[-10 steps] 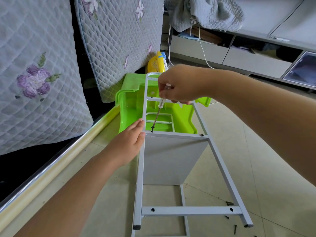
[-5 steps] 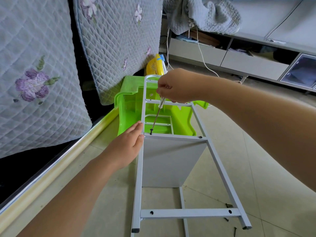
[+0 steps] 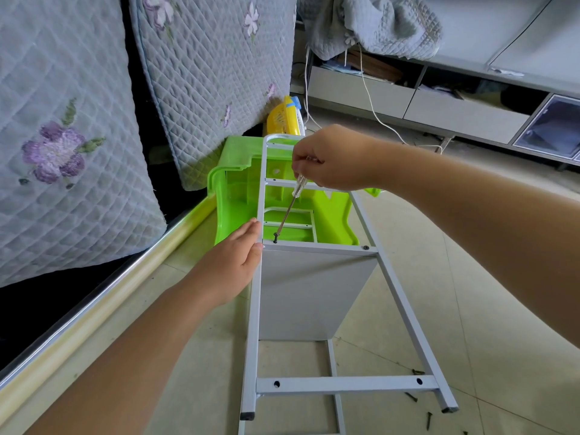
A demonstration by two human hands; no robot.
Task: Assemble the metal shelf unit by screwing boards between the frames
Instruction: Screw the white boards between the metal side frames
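Screwdriver with the clear plastic handle and thin steel shaft point(image 3: 290, 208) is pinched up in your right hand point(image 3: 332, 160), fingers curled tight round the handle, shaft slanting down and toward your left hand. Its tip sits on a dark screw point(image 3: 275, 237) that stands a bit proud of the crossbar, just beyond your left fingertips.

Your left hand point(image 3: 233, 262) lies flat with the fingers straight and together, pressed against the outside of the pale grey metal tube frame point(image 3: 255, 309), right at the corner where the crossbar meets the upright.

That frame looks like a ladder: two long painted uprights with flat rungs, black caps on the near feet. The plain grey rectangular board point(image 3: 309, 293) hangs below the rung your fingers are at, edge-on against it, with a second screw head point(image 3: 366, 247) showing at the far-right end of the same rung. The nearest rung has two open holes.

Past your right knuckles the frame's rounded top rests over a lime-green plastic stool point(image 3: 238, 196). A few loose dark screws point(image 3: 419, 397) lie on the tiled floor point(image 3: 439, 293) near the frame's right foot.
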